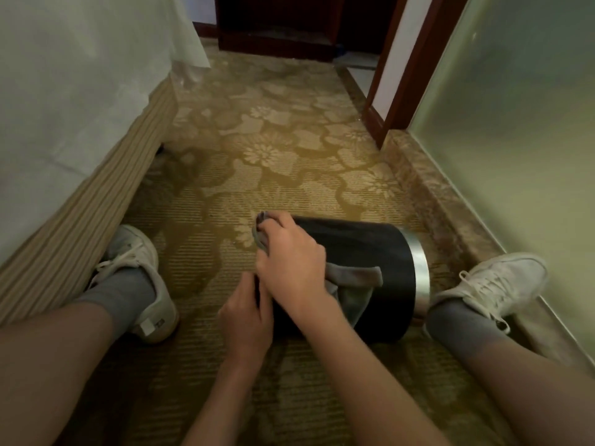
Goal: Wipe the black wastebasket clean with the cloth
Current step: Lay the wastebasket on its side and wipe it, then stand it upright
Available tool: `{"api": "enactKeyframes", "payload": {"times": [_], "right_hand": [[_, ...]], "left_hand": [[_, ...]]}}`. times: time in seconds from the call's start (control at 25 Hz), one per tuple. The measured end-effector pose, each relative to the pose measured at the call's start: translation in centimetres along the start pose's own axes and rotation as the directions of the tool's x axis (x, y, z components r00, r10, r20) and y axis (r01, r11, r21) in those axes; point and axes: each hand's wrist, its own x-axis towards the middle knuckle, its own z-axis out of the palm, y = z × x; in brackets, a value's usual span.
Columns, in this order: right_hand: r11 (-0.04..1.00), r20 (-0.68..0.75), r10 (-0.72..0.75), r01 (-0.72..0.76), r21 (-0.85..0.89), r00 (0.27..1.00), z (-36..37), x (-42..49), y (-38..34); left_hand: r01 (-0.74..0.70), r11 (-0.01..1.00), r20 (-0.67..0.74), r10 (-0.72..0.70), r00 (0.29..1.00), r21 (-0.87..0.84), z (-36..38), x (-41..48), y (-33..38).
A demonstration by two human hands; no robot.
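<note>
As a person sits on a patterned gold carpet with legs spread, a black wastebasket lies on its side directly under the hands, its silver rim facing away to the right of them. The right hand is closed around a bunched grey cloth and holds it on the upper side of the wastebasket near its closed end, a loose fold trailing across the black wall just right of the wrist. The left hand, just beside and below the right, curls its fingers over the edge of that closed end, gripping it. A white sneaker over a grey sock sits well left of the hands, beside the striped base of a white-sheeted bed; a second sneaker sits to their right, just beyond the rim, near a marble sill below a frosted glass wall.
</note>
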Motion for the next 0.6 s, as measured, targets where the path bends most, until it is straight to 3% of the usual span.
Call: {"api": "enactKeyframes", "payload": {"times": [0.12, 0.2, 0.28, 0.44, 0.6], "right_hand": [[0.968, -0.129, 0.211, -0.226, -0.108, 0.969, -3.4, -1.2, 7.8], [0.879, -0.177, 0.431, -0.456, -0.138, 0.885, -7.1, -2.5, 13.6], [0.832, -0.187, 0.517, -0.542, -0.12, 0.835, -9.3, -3.4, 16.3], [0.909, -0.13, 0.394, -0.406, -0.09, 0.91, -6.4, -1.9, 11.3], [0.988, 0.108, 0.153, -0.152, -0.018, 0.982, -1.8, 0.4, 1.2]], "left_hand": [[0.018, 1.0, -0.013, -0.018, 1.0, 0.016, 0.1, -0.4, 0.2], [0.016, 1.0, -0.013, -0.016, 1.0, 0.02, -0.1, -1.3, 0.1], [0.024, 0.999, -0.015, -0.024, 1.0, 0.041, -0.3, -1.9, 0.1], [0.057, 0.997, -0.008, -0.057, 0.998, 0.052, -0.8, -3.3, 0.3], [-0.022, 0.993, -0.003, 0.022, 1.0, 0.115, -1.5, -4.4, -0.2]]}}
